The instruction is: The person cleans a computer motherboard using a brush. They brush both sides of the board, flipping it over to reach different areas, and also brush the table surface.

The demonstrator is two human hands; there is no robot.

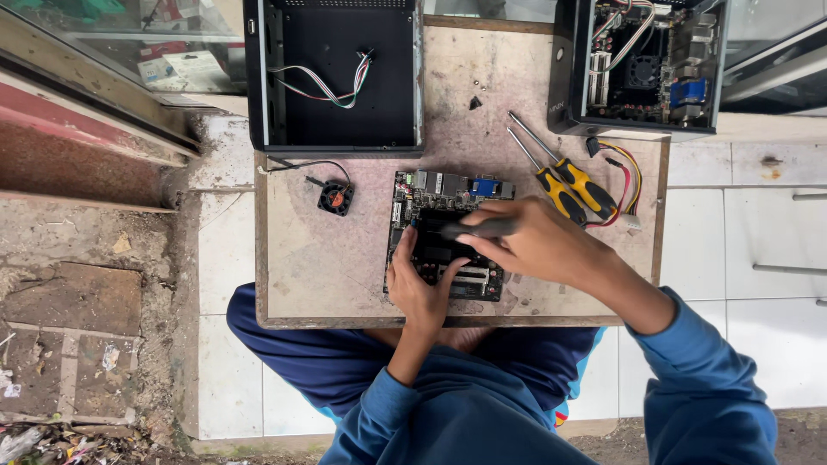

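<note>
A small black circuit board (431, 202) with silver and blue ports lies on a worn wooden board (327, 258) resting across my lap. My left hand (415, 284) rests on the circuit board's near part, fingers pressed down on it. My right hand (534, 243) grips a dark-handled screwdriver (478, 228), held sideways with its tip pointing left over the circuit board's left side.
A small black fan (336, 197) with a wire lies left of the circuit board. Two yellow-and-black screwdrivers (568, 182) lie to the right beside coloured cables. An open empty black case (336, 73) and a second case (642, 65) holding electronics stand at the far edge.
</note>
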